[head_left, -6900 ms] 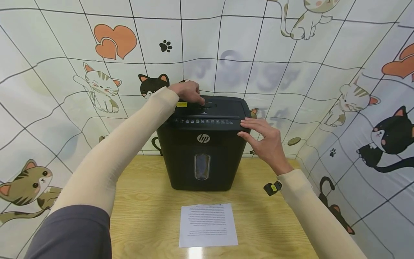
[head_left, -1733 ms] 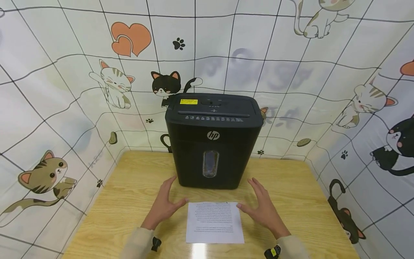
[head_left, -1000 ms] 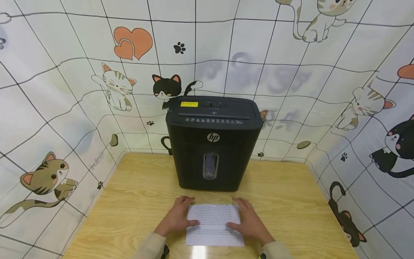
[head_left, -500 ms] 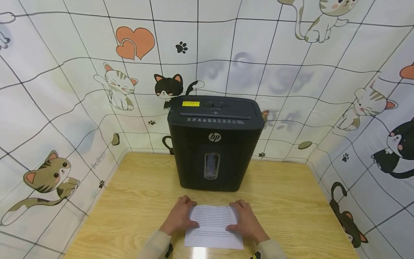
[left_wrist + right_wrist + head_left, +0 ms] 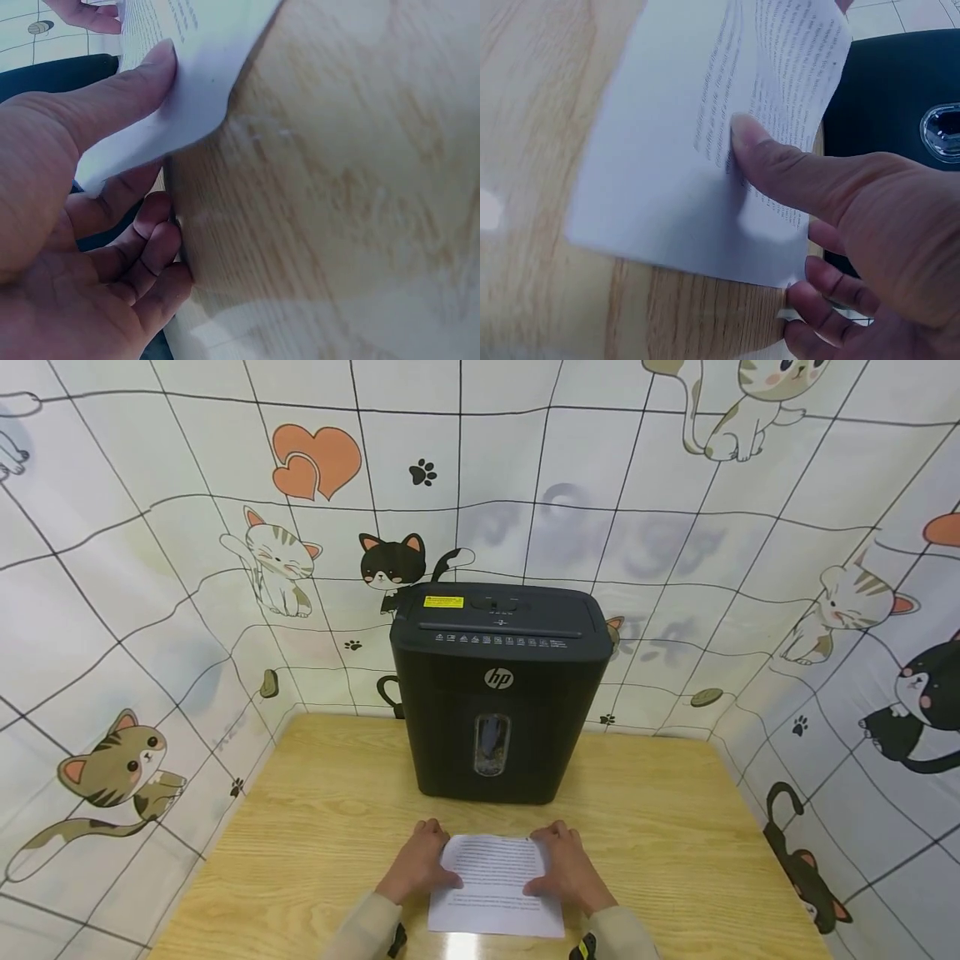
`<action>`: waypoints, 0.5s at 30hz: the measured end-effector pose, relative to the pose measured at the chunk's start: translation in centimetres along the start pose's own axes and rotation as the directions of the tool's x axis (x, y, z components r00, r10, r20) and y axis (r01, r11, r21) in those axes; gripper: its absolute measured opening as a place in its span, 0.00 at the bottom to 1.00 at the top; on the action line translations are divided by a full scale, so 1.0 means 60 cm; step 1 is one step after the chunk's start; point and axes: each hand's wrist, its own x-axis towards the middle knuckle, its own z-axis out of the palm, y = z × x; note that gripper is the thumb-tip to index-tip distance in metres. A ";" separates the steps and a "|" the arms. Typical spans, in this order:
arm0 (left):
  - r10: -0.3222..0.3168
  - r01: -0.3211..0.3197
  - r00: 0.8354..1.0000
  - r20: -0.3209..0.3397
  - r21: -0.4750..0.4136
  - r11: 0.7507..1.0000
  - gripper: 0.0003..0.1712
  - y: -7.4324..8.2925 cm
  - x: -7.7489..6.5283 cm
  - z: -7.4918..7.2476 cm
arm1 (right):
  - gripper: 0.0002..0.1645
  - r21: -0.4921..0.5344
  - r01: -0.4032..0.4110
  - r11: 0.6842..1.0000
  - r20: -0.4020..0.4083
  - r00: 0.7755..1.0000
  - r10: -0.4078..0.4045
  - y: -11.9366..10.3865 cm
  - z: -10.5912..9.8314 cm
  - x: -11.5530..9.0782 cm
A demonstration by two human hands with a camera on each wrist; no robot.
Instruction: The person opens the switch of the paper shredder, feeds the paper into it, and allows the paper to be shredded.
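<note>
A sheet of printed paper lies in front of the black HP paper shredder. My left hand pinches its left side, the thumb on the printed face and the index finger under the edge in the left wrist view; the other fingertips rest at the table. On the right side, my right hand holds the sheet likewise, its thumb pressed on the text and the fingers curled beyond the far edge. In the right wrist view the paper bows up toward the far side.
The shredder stands upright at the back of the wooden table, with a feed slot, a small slide switch and a yellow label on its top. A cat-patterned curtain hangs close behind and at both sides.
Earlier my left hand was on the shredder's top and my right hand at its upper right edge. Both came down to the paper, closed on its sides, and its far edge now bows up slightly.
</note>
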 end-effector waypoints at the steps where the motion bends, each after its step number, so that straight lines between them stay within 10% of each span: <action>1: 0.007 -0.007 1.000 -0.001 0.008 1.000 0.30 0.000 0.000 -0.001 | 0.50 -0.007 -0.004 1.000 0.001 1.000 0.004 -0.001 0.000 0.001; 15: -0.151 0.161 0.986 0.067 -0.187 0.969 0.25 -0.008 -0.008 -0.002 | 0.46 0.014 -0.102 0.995 0.010 0.995 0.102 0.008 0.010 0.003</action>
